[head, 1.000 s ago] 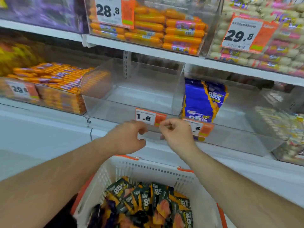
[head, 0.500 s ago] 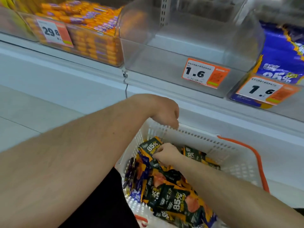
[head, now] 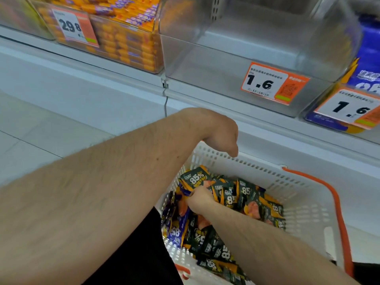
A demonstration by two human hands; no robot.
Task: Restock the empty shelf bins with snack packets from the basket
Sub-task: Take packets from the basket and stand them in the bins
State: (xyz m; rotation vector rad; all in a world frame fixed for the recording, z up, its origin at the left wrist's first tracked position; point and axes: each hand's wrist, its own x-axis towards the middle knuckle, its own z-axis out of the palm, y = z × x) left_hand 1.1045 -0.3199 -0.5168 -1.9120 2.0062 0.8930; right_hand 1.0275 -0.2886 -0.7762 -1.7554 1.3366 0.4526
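Your right hand is down inside the white basket, its fingers curled in among the dark green snack packets at the far left of the pile. It looks to be pinching the edge of one marked 85%, though the fingertips are buried and you cannot tell from here exactly which packet they have. Your left hand hangs over the basket's far rim, wrist bent and fingers pointing loosely down, holding nothing and touching nothing that shows.

The packets fill the basket floor in a loose heap, mostly dark green, with a few purple ones along the left wall. They lie at all angles, so no single long axis holds for the pile. The one under your fingers lies with its length running roughly far-left to near-right.

What matters for the next move is the direction of travel. The empty clear bin sits up and away from you, directly beyond the basket, with its 1.6 price tag on the front lip. The lift goes upward and forward over that lip. The right hand is the one already in the stock. The left is nearer the bin but empty, so it could take a handful as well.

To the right, the next bin already holds blue packets. To the left, a bin of orange sticks is full.
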